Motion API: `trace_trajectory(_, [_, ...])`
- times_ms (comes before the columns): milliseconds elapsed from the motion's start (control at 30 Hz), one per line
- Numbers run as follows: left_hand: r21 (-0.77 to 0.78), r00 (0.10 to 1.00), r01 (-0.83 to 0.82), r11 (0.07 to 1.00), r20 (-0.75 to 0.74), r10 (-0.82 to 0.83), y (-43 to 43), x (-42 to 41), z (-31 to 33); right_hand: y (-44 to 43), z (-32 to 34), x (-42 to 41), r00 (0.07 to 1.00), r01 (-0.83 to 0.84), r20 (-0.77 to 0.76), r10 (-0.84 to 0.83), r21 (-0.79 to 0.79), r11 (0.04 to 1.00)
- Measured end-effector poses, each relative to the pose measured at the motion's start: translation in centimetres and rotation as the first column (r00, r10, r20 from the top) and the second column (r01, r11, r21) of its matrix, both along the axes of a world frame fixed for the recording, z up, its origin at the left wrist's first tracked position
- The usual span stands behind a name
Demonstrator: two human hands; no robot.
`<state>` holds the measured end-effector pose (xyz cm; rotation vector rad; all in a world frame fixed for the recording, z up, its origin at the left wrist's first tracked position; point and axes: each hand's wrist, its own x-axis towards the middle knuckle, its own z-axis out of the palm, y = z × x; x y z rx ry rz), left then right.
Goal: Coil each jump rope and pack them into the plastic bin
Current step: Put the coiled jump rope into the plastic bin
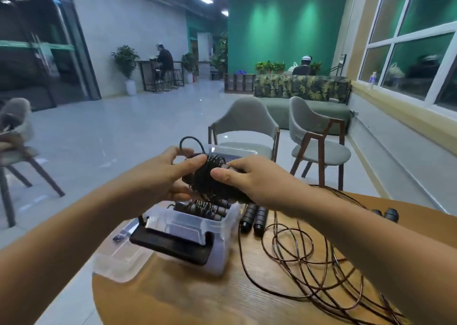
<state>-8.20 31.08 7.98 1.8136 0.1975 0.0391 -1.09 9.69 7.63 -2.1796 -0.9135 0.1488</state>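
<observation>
Gripping the coiled jump rope (210,176) at its left end, the left hand (158,176) has its thumb on top and its fingers curled underneath, and a free loop of cord (190,141) arches up just above the fingertips. The bundle hangs in the air between both hands, over the far part of the plastic bin (222,228), not yet inside it. The right hand (249,178) clasps the other end, thumb pressed onto the windings. Below, the bin sits near the left edge of the round wooden table (197,300), with one packed rope (205,207) already lying in it. Just right of the bin lies a pair of black handles (253,217), then a sprawl of loose rope (309,263) under the right forearm, and more handles (388,214) farther right. The main risk looks to be that untucked loop: if either hand eases off before the end is secured, the windings could spring open. The bin is partly filled, so a forced fit could dislodge the packed rope or tip the bin toward the table edge. The right forearm might also snag the loose rope and drag it.
</observation>
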Motion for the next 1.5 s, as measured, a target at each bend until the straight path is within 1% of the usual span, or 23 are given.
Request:
trace_trajectory(67, [0.081,1.000,-0.007,0.997,-0.022,0.009,1.5,0.4,-0.3,1.7,0.2,1.0,0.999,-0.021,-0.027,0.018,-0.109,0.994])
trace_trajectory(167, [0.298,0.996,-0.081,0.951,0.059,0.066,3.4,0.8,-0.7,3.7,1.0,2.0,0.998,-0.048,-0.046,0.036,-0.282,0.958])
trace_trajectory(233, [0.359,0.995,-0.089,0.929,0.075,0.067,4.4,0.8,-0.9,4.8,1.4,2.8,0.998,-0.048,-0.059,0.028,-0.369,0.928])
trace_trajectory(267, [0.422,0.995,-0.087,0.902,0.074,0.061,4.8,0.8,-1.1,5.3,1.6,3.1,0.997,-0.049,-0.079,0.019,-0.396,0.917])
trace_trajectory(333, [0.592,0.995,-0.079,0.802,0.097,0.026,5.2,0.8,-1.3,6.3,1.9,3.8,0.994,-0.069,-0.109,0.022,-0.451,0.890])
trace_trajectory(367, [0.645,0.993,-0.077,0.760,0.119,-0.001,5.3,0.7,-1.5,6.8,2.0,4.0,0.992,-0.085,-0.127,0.026,-0.480,0.873])
trace_trajectory(400, [0.679,0.990,-0.074,0.731,0.138,-0.027,5.4,0.7,-1.5,7.3,2.0,4.3,0.987,-0.104,-0.161,0.027,-0.490,0.866])
trace_trajectory(433, [0.696,0.988,-0.068,0.715,0.145,-0.048,5.4,0.7,-1.5,7.6,1.8,4.5,0.973,-0.125,-0.229,0.016,-0.470,0.874])
trace_trajectory(467, [0.702,0.988,-0.059,0.709,0.144,-0.061,5.6,0.7,-1.5,8.0,1.5,4.8,0.944,-0.150,-0.329,0.000,-0.431,0.890])
trace_trajectory(533, [0.716,0.992,-0.030,0.697,0.105,-0.065,5.9,0.7,-1.7,8.4,0.7,5.1,0.853,-0.201,-0.522,-0.018,-0.360,0.911])
trace_trajectory(600, [0.757,0.996,0.036,0.652,0.029,-0.089,6.0,0.6,-1.9,8.6,-0.5,5.5,0.786,-0.243,-0.618,-0.003,-0.313,0.918])
trace_trajectory(633, [0.782,0.994,0.079,0.619,-0.018,-0.105,6.0,0.7,-2.1,8.7,-1.0,5.7,0.780,-0.249,-0.626,0.005,-0.303,0.920])
trace_trajectory(700, [0.824,0.989,0.141,0.548,-0.093,-0.115,6.0,0.8,-2.2,8.9,-1.6,6.2,0.807,-0.251,-0.591,0.018,-0.316,0.915])
trace_trajectory(800, [0.874,0.984,0.175,0.453,-0.137,-0.116,6.1,1.3,-2.2,9.5,-1.9,6.3,0.872,-0.270,-0.487,0.044,-0.405,0.874])
trace_trajectory(900, [0.893,0.972,0.234,0.385,-0.200,-0.127,6.3,2.1,-2.2,10.1,-2.2,5.9,0.887,-0.297,-0.460,0.044,-0.495,0.817])
trace_trajectory(1000, [0.904,0.950,0.309,0.294,-0.281,-0.137,6.4,3.1,-1.9,10.6,-2.6,5.9,0.895,-0.325,-0.440,0.069,-0.541,0.775])
trace_trajectory(1067, [0.908,0.934,0.351,0.229,-0.325,-0.145,6.2,3.8,-1.9,10.8,-3.0,5.9,0.930,-0.312,-0.349,0.113,-0.592,0.743])
trace_trajectory(1167, [0.907,0.910,0.404,0.117,-0.385,-0.154,5.8,4.8,-2.4,11.1,-3.5,5.2,0.963,-0.259,-0.136,0.232,-0.702,0.664])
trace_trajectory(1200, [0.904,0.903,0.417,0.098,-0.399,-0.161,5.7,5.1,-2.5,11.1,-3.6,5.0,0.959,-0.253,-0.094,0.268,-0.709,0.658])
trace_trajectory(1267, [0.893,0.893,0.436,0.106,-0.415,-0.177,5.7,5.6,-2.6,10.9,-3.8,4.7,0.946,-0.251,-0.032,0.323,-0.703,0.665])
trace_trajectory(1367, [0.884,0.884,0.450,0.124,-0.423,-0.197,5.6,6.3,-2.8,10.4,-4.0,4.8,0.941,-0.191,0.075,0.330,-0.688,0.700])
trace_trajectory(1467, [0.873,0.866,0.476,0.107,-0.443,-0.233,5.4,7.0,-3.3,10.2,-4.3,4.8,0.944,-0.183,0.082,0.320,-0.676,0.713])
trace_trajectory(1500, [0.860,0.853,0.497,0.115,-0.460,-0.245,5.3,7.2,-3.5,10.2,-4.3,4.7,0.943,-0.186,0.080,0.323,-0.679,0.710])
